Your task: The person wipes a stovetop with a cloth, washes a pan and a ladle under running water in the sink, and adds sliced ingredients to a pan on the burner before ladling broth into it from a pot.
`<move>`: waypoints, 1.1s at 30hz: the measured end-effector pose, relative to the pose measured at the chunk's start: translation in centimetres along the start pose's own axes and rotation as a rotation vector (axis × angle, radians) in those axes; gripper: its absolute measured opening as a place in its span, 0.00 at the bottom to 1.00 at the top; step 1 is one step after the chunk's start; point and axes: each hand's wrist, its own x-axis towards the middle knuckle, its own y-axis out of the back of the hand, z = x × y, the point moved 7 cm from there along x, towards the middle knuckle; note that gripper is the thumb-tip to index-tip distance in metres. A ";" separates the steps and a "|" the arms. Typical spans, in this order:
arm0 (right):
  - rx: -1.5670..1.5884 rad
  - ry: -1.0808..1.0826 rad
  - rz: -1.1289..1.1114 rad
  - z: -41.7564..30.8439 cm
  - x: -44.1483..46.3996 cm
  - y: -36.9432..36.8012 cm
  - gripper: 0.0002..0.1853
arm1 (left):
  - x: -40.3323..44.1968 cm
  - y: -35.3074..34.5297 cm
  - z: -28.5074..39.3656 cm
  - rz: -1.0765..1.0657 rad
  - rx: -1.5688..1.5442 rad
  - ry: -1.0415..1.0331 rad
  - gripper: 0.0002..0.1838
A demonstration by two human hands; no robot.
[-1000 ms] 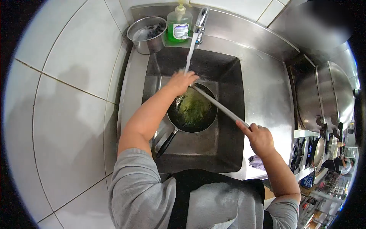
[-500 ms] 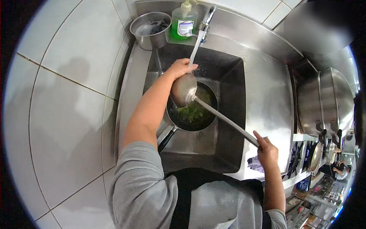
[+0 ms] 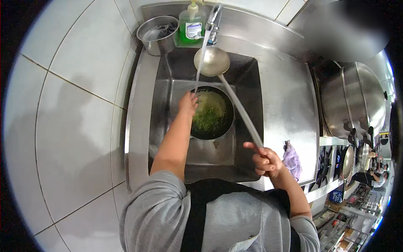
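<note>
The right hand (image 3: 267, 163) grips a long silver metal ladle (image 3: 216, 62) near the back edge of the gray metal sink (image 3: 210, 159). The left hand (image 3: 189, 103), well apart, is by the left rim of the round black pan (image 3: 210, 113) in the sink; I can't tell if it grips. There's room right of the pan.

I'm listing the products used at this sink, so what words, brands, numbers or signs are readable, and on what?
No text is readable.
Label on the green soap bottle: printed, but too small and blurred to read.
Blue item at lower right: pale marks, too small to tell whether they are lettering.
Ladle and pan: no lettering visible.
</note>
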 end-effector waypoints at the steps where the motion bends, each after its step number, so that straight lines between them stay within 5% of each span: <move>1: 0.015 -0.020 -0.113 0.9 0.6 0.2 0.22 | 1.0 1.3 -1.7 0.058 -0.248 0.056 0.22; 2: 0.090 -0.068 -0.210 2.0 1.3 0.3 0.22 | 1.3 2.3 -3.0 0.117 -0.496 0.115 0.20; 4: 0.200 -0.096 -0.350 3.8 2.3 -0.1 0.22 | 0.1 3.5 -3.1 0.165 -0.498 0.124 0.20; 10: 0.307 -0.217 -0.263 5.5 1.4 -0.7 0.16 | -0.7 4.3 0.3 0.255 -0.442 0.179 0.16; 16: -0.521 -0.150 0.250 5.0 -5.4 0.3 0.14 | 2.8 -1.0 8.0 -0.147 -0.244 0.078 0.07; 18: -1.020 -0.076 0.479 3.2 -7.9 -1.3 0.16 | 3.0 -3.1 11.1 -0.241 -0.160 -0.044 0.06; 21: -1.611 0.266 0.722 2.5 -10.3 0.7 0.20 | -1.6 -8.6 15.3 -0.326 0.040 -0.109 0.14; 24: -1.616 0.141 0.899 3.8 -12.7 0.5 0.20 | -3.6 -11.4 17.6 -0.477 0.126 -0.211 0.12; 27: -1.620 0.155 0.929 5.5 -14.9 1.3 0.20 | -5.4 -11.1 18.6 -0.358 0.207 -0.274 0.09; 29: -1.649 0.231 0.949 6.6 -16.3 2.3 0.20 | -7.3 -8.9 18.2 -0.106 0.854 -0.283 0.14; 30: -1.645 0.225 0.969 7.1 -17.0 2.4 0.20 | -5.2 -7.6 16.5 -0.089 0.904 -0.307 0.19; 31: -1.668 0.278 0.953 8.0 -17.4 3.0 0.20 | -4.9 -7.4 15.2 0.013 1.488 -0.623 0.19; 32: -1.680 0.335 0.968 8.9 -18.1 4.1 0.21 | 2.1 -3.0 9.6 -0.373 1.179 -0.710 0.23; 33: -1.679 0.404 0.916 9.6 -18.7 4.9 0.22 | -7.0 -7.8 7.9 -0.457 1.409 -0.899 0.24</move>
